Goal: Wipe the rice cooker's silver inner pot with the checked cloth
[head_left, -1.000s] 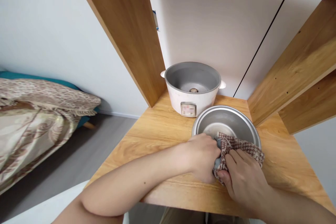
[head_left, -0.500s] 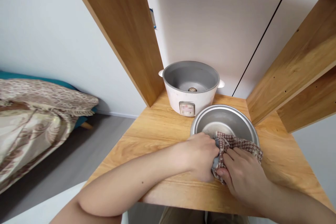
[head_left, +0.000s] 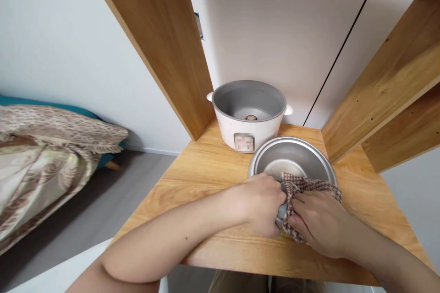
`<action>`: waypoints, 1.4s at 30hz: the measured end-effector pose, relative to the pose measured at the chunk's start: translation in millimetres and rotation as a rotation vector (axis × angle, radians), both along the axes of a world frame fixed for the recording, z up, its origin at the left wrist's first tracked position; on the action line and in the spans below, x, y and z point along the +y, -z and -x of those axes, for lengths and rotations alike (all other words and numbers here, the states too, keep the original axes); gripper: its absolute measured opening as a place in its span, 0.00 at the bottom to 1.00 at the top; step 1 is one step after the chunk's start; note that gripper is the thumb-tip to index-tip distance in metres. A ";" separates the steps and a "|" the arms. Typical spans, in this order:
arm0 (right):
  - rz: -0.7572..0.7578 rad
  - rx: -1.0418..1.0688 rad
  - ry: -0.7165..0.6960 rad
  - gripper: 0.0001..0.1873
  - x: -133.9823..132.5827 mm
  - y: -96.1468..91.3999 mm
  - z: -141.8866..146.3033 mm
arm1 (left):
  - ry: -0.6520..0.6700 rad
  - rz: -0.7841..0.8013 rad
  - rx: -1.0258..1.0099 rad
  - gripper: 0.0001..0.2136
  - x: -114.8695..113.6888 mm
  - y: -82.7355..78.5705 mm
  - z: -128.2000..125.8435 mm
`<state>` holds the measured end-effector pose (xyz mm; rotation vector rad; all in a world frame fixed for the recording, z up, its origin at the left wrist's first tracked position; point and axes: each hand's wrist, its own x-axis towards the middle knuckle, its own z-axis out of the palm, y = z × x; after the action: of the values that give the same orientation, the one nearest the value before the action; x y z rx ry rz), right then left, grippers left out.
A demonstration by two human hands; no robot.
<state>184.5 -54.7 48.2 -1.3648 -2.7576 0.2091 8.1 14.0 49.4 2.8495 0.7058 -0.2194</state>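
My left hand (head_left: 264, 203) is closed in a fist at the near side of a metal inner pot (head_left: 256, 165). It grips a smooth grey object (head_left: 282, 212), mostly hidden between my hands. My right hand (head_left: 321, 224) presses a brown-and-white houndstooth cloth (head_left: 309, 185) around that object, fingers wrapped in the fabric. Part of the cloth drapes over the pot's near right rim. Behind the pot stands a white rice cooker body (head_left: 225, 121) without a lid, its grey inside and round central plate showing.
Everything rests on a wooden tabletop (head_left: 192, 174). Wooden posts (head_left: 161, 41) rise at left and right, with a pale wall (head_left: 275, 32) behind. A patterned blanket (head_left: 51, 155) covers a low teal seat at the left. Below is a white chair edge (head_left: 75, 265).
My right hand has shifted slightly, and the cloth has turned a little around the grey object, its lower end now further right. My left hand stays almost still.
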 end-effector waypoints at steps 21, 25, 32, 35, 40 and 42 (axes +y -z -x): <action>-0.135 0.073 0.050 0.15 -5.9 10.8 9.0 | -0.014 0.048 0.034 0.13 -0.4 -2.8 -1.4; -0.297 0.153 0.173 0.16 -14.9 28.2 19.0 | -0.019 0.040 0.002 0.13 -1.2 -0.9 -1.7; -0.056 0.046 0.029 0.15 -3.4 5.7 7.1 | -0.006 0.032 0.005 0.12 -0.3 -3.9 0.1; 0.037 -0.004 -0.033 0.15 3.6 -8.8 -0.5 | -0.013 0.034 0.050 0.13 -0.1 -3.7 -0.1; -0.021 0.036 0.037 0.17 -0.4 1.1 5.2 | -0.019 0.036 0.044 0.13 -0.8 -3.6 -1.0; -0.134 0.098 0.112 0.17 -6.1 12.9 12.1 | -0.026 0.041 0.028 0.12 -1.3 -4.2 -1.4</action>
<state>172.4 -60.8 35.3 -1.4280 -2.5565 0.0819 9.5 12.7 53.7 2.8020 0.7347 -0.2664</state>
